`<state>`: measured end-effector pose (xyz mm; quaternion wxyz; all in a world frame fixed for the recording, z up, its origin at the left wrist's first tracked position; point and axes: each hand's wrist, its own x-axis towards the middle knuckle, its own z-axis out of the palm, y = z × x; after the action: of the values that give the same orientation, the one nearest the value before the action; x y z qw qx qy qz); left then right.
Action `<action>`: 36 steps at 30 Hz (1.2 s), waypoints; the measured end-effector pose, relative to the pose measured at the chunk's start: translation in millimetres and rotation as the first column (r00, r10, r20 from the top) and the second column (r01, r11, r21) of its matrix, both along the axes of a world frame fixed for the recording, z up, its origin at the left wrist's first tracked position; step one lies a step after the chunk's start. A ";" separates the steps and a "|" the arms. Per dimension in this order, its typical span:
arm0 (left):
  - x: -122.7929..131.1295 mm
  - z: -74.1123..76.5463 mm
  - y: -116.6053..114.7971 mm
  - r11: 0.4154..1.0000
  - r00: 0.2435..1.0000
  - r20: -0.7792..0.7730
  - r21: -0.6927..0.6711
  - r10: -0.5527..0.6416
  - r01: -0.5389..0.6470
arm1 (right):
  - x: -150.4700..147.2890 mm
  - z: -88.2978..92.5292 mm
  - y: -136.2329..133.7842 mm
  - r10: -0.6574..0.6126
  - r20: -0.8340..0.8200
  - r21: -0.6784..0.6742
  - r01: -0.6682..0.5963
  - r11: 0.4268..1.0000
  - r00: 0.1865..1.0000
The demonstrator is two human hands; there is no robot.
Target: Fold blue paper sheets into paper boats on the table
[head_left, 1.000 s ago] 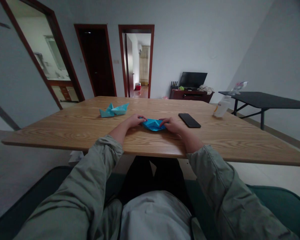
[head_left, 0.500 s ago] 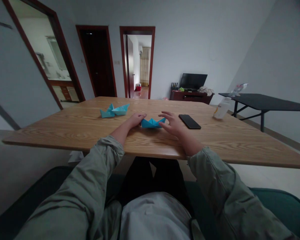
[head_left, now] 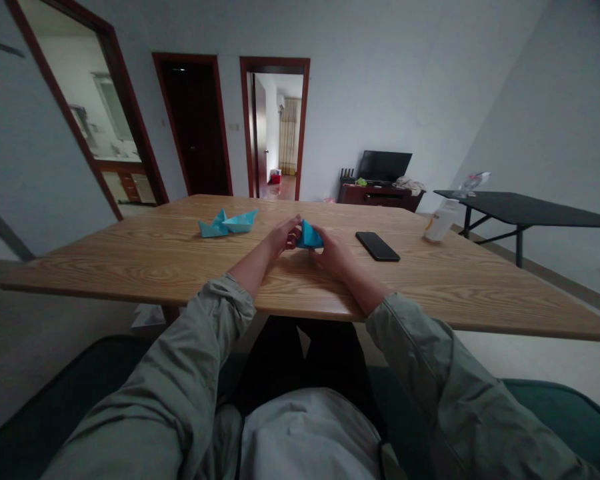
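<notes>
A blue folded paper boat [head_left: 309, 235] is between my two hands, just over the wooden table [head_left: 190, 267]. My left hand [head_left: 286, 235] has its fingers curled around the boat's left end. On the other end, my right hand [head_left: 332, 250] grips with thumb and fingers. Parts of the boat are hidden behind my fingers. Further left on the table, two lighter blue paper boats [head_left: 229, 223] sit touching each other.
A black phone [head_left: 377, 246] lies right of my right hand. Beyond it stands a white bottle [head_left: 441, 222] near the right side of the table. A black folding table [head_left: 535, 208] is off to the right.
My right hand has closed on the paper boat, and my left fingers have curled around it. The boat has turned, so a pointed side now faces me. The view has shifted slightly.
</notes>
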<state>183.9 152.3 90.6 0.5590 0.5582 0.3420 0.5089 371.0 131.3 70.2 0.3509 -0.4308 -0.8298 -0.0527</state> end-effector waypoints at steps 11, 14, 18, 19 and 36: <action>29.7 -17.8 4.3 0.848 0.847 -0.318 0.467 0.425 -0.250 | 6.9 -6.3 22.6 -0.068 -0.492 -0.092 0.025 0.995 0.868; 33.5 -19.1 7.6 0.859 0.884 -0.298 0.476 0.359 -0.188 | 3.0 -5.4 22.9 -0.037 -0.524 -0.096 -0.016 0.995 0.851; 36.3 -18.9 10.1 0.818 0.909 -0.230 0.549 0.348 -0.174 | 0.6 -4.8 22.7 -0.027 -0.536 -0.091 -0.026 0.995 0.844; 37.1 -18.6 9.9 0.815 0.912 -0.222 0.552 0.346 -0.175 | 0.4 -4.7 22.5 -0.033 -0.540 -0.090 -0.019 0.996 0.841; 31.5 -10.3 0.4 0.825 0.877 -0.327 0.551 0.353 -0.127 | 0.7 -0.3 20.9 -0.052 -0.525 -0.161 -0.039 0.986 0.850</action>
<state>215.4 152.6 80.3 0.2336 0.7328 0.3736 0.5185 371.7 152.3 69.9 0.5278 -0.4590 -0.7018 0.1353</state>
